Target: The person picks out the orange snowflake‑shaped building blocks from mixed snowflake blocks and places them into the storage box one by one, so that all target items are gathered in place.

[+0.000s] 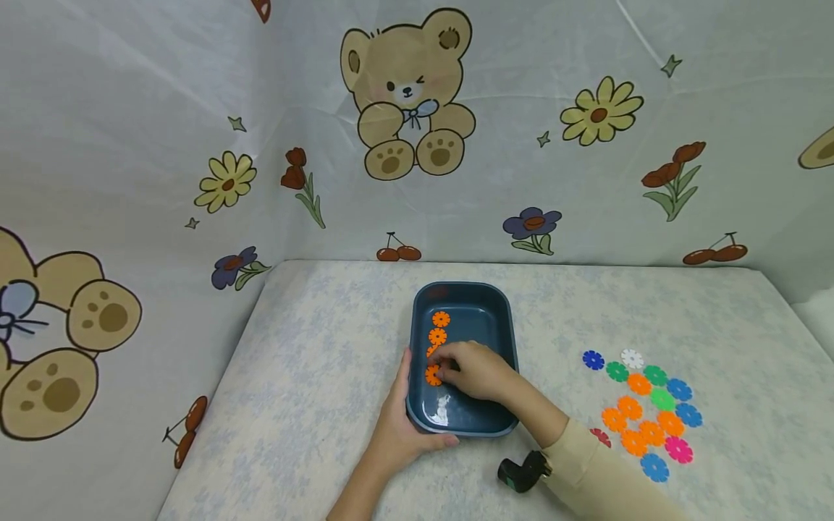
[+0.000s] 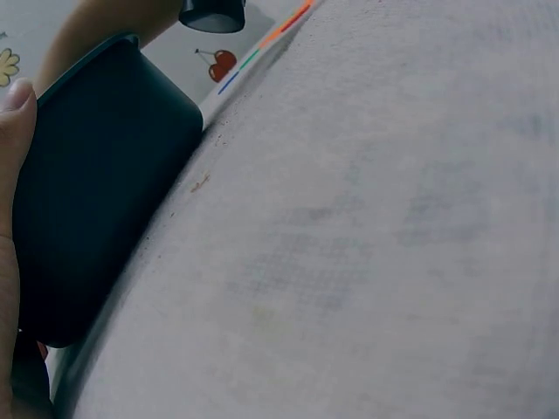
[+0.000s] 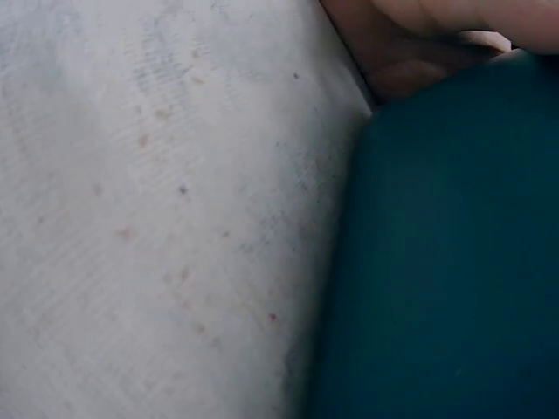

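Note:
A dark blue rectangular tray stands on the table. My left hand holds its near-left corner, fingers straight along the left wall and thumb along the near wall. In the left wrist view, the thumb lies against the tray's outer wall. My right hand reaches inside over the right side, its curled fingertips pinching an orange flower-shaped plastic disc. Farther up the same column lie orange discs, one partly hidden by the fingers. The right wrist view shows mostly the tray's outer wall.
Loose flower discs in orange, blue, green, pink, red and white lie on the table right of the tray. A black device sits at the right wrist, near the tray's near-right corner. Bear-printed cloth rises behind the table.

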Available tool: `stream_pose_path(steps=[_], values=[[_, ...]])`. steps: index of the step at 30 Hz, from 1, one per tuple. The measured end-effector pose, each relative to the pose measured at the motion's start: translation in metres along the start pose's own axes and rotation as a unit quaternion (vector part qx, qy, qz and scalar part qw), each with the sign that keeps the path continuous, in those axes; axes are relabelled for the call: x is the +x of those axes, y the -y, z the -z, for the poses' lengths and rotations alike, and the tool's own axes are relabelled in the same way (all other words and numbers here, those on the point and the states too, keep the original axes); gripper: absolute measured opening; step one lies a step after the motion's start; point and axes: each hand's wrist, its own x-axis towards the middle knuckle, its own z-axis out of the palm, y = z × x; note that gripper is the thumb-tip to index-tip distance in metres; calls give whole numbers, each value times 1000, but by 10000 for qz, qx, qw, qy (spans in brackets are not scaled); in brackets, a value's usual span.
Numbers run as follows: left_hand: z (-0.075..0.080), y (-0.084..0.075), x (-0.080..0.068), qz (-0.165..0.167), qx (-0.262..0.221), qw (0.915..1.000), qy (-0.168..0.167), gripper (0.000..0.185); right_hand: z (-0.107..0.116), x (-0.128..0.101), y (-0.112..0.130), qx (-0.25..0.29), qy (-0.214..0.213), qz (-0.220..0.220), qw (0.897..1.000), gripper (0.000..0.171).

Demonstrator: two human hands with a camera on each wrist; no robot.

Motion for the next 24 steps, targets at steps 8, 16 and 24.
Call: stream_pose_path(steps=[8, 16, 24], values=[[0, -2, 0, -12, -12, 10000, 18, 138, -1, -2, 0, -336, 57, 166, 9993, 24], [0, -2, 0, -4, 49, 10000, -3, 137, -1, -4, 0, -368, 273, 247, 9986, 27], [0, -3, 0, 13, 102, 9999, -16, 137, -1, -2, 1, -487, 39, 151, 9987, 28]])
